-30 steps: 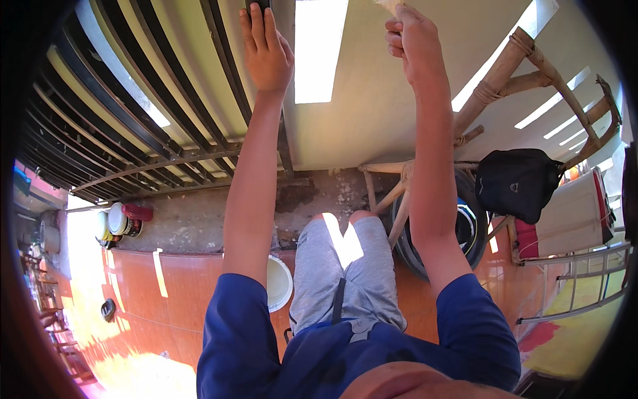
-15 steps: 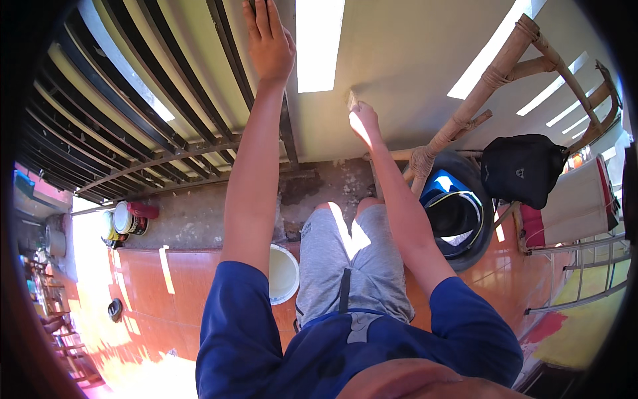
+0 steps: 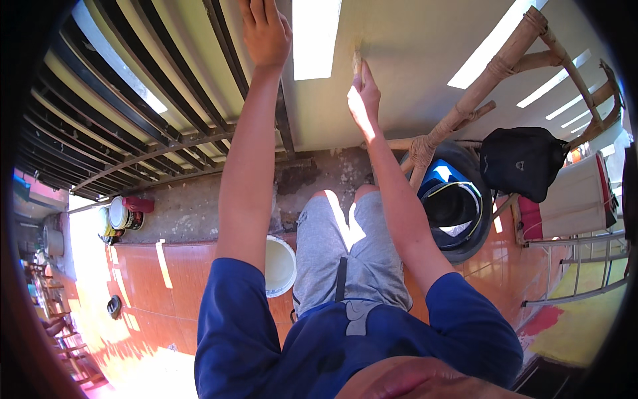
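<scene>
My right hand is closed round a small paintbrush, its bristles up against the pale wall. A faint damp-looking patch shows on the wall around the brush tip. Higher up and to the left, my left hand reaches to the top edge, fingers stretched out beside the dark metal bars. Its fingertips are cut off, and whether it rests on the wall or the bars I cannot tell. A white bucket with pale contents stands on the floor left of my knees, partly behind my left arm.
A bamboo frame bound with cord leans at the right, with a black bag hanging there. Below sit a large black tyre-like ring and a metal ladder. Paint tins stand at the far left by the concrete ledge.
My right hand has moved up the wall with the paintbrush, which now points more straight upward. The left hand keeps its place by the bars; the whole view has shifted slightly.
</scene>
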`<action>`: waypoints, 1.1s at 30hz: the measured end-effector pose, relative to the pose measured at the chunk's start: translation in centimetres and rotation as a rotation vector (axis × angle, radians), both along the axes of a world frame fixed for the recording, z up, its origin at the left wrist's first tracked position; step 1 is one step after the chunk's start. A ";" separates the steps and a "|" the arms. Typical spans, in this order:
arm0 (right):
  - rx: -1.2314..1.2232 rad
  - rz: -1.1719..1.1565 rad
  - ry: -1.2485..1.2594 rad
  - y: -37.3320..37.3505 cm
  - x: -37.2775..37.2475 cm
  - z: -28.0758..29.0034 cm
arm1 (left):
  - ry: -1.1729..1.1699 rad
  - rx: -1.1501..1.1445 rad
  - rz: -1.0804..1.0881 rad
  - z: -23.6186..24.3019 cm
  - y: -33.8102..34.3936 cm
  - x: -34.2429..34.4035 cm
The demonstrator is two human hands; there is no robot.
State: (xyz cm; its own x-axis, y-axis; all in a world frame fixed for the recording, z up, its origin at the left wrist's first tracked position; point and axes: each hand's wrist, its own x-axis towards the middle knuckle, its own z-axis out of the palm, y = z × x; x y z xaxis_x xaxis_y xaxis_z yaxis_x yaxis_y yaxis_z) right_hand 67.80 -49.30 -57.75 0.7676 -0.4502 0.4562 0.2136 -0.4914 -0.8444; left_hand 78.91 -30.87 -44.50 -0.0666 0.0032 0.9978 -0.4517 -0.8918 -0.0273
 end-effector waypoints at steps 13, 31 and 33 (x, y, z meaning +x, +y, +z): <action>0.170 0.165 -0.083 -0.8 0.7 20.8 | 0.122 0.046 0.051 -0.5 0.5 0.0; 0.516 0.402 -0.124 1.2 0.0 8.9 | 0.053 0.024 0.020 -0.5 0.1 0.3; 0.260 0.215 -0.267 0.6 0.2 15.3 | 0.066 0.020 0.037 -0.6 0.1 0.3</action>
State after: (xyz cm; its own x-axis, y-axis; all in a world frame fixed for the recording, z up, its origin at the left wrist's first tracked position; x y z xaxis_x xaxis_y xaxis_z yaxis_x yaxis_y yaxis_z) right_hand 67.97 -48.69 -42.47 0.7267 -0.4194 0.5441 0.5158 -0.1900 -0.8354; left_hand 79.17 -30.75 -45.05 0.0000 -0.0180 0.9998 -0.4197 -0.9075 -0.0163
